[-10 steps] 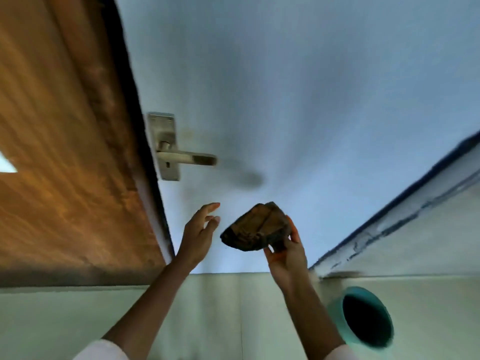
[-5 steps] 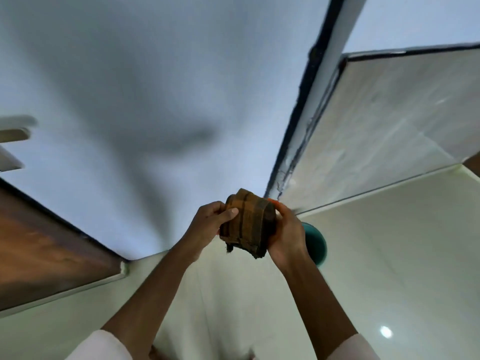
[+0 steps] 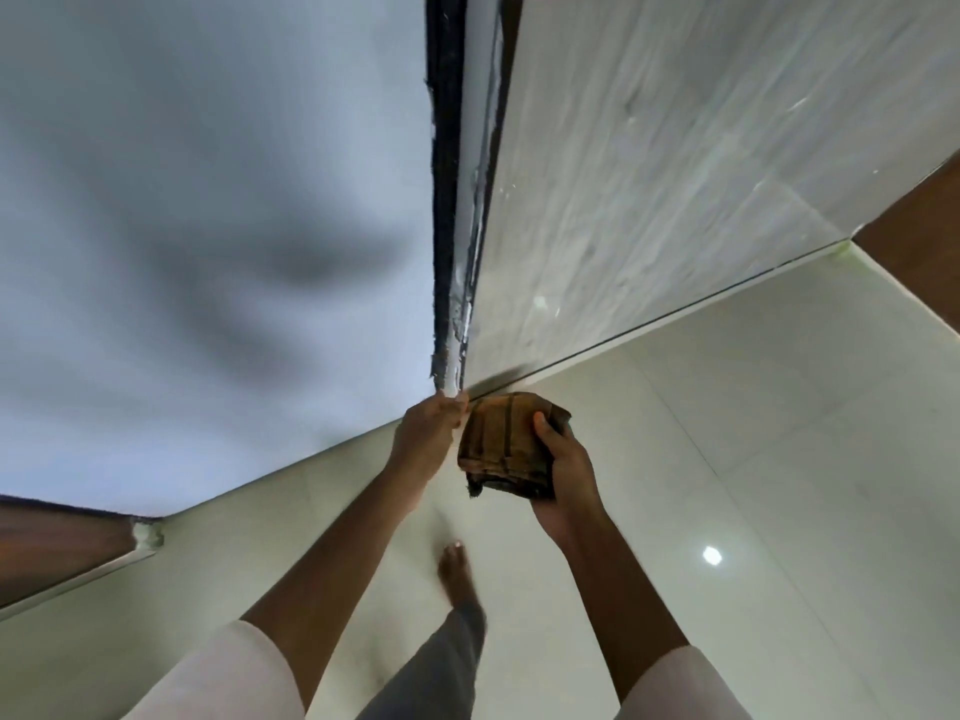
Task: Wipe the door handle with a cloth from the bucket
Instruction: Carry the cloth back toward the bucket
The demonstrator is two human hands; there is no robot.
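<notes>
A folded brown striped cloth (image 3: 506, 446) is held in front of me, low in the middle of the view. My right hand (image 3: 563, 472) grips it from the right side, thumb on top. My left hand (image 3: 428, 439) touches the cloth's left edge with its fingers curled against it. Neither the door handle nor the bucket is in view.
The pale blue door (image 3: 208, 226) fills the left half, with its dark edge and frame (image 3: 447, 200) running down the middle. A grey tiled wall (image 3: 675, 174) stands to the right. Pale glossy floor (image 3: 753, 459) lies below. My bare foot (image 3: 457, 569) steps forward under the hands.
The view has swung right and down, so the door handle and then the teal bucket left the view. My left hand came over to the cloth held by my right hand.
</notes>
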